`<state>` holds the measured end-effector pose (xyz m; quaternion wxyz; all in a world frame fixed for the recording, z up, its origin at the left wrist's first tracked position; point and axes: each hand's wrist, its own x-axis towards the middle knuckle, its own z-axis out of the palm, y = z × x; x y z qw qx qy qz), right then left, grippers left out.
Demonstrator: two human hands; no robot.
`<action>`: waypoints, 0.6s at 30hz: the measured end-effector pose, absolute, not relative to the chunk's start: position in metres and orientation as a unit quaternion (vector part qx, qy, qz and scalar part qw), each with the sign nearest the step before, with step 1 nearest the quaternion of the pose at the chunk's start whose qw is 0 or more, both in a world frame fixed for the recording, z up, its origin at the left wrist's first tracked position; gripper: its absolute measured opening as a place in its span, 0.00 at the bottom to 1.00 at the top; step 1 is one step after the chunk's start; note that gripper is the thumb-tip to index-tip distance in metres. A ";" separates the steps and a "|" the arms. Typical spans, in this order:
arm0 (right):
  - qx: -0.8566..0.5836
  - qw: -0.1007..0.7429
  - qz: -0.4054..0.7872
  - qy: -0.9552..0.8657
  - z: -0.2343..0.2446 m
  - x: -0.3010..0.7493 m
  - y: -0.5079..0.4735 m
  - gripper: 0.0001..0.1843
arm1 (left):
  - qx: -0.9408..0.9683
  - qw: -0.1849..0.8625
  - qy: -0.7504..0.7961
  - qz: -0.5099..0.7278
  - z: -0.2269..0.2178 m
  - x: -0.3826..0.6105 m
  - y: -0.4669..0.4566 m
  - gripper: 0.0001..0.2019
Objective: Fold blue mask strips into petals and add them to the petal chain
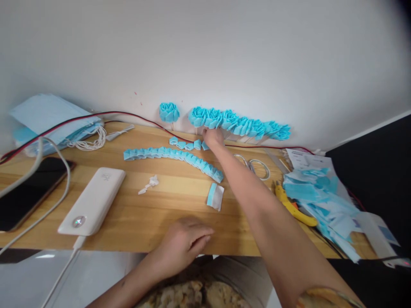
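Note:
My right hand (pixel 213 137) reaches to the back of the table, just under a row of blue folded flowers (pixel 229 119) against the wall. Its fingers are closed below one flower head; whatever they grip is hidden. A separate blue flower (pixel 169 112) stands to the left on a thin stem. My left hand (pixel 184 239) rests at the table's front edge, fingers curled together, with nothing visible in it. Between the hands lie a long curved strip of folded blue pieces (pixel 173 154), a shorter row of folded pieces (pixel 184 144) and a small blue-and-white piece (pixel 215 196).
On the left are stacked blue sheets (pixel 54 115), a phone (pixel 35 188) and a white power bank (pixel 93 201) with cables. Rings of tape (pixel 259 170), yellow-handled pliers (pixel 293 207) and blue scraps (pixel 314 196) lie right. White bits (pixel 149 184) sit mid-table.

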<state>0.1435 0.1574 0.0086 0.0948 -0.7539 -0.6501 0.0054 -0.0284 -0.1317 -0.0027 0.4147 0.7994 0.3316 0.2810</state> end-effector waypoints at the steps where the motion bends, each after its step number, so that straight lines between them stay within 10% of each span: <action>1: -0.753 0.096 0.004 -0.651 0.009 0.143 0.157 0.22 | 0.798 0.415 0.334 0.281 -0.003 -0.028 -0.132 0.13; 18: -0.615 0.170 0.091 -0.764 0.047 0.179 0.040 0.19 | 0.786 0.416 0.340 0.305 -0.015 -0.030 -0.130 0.12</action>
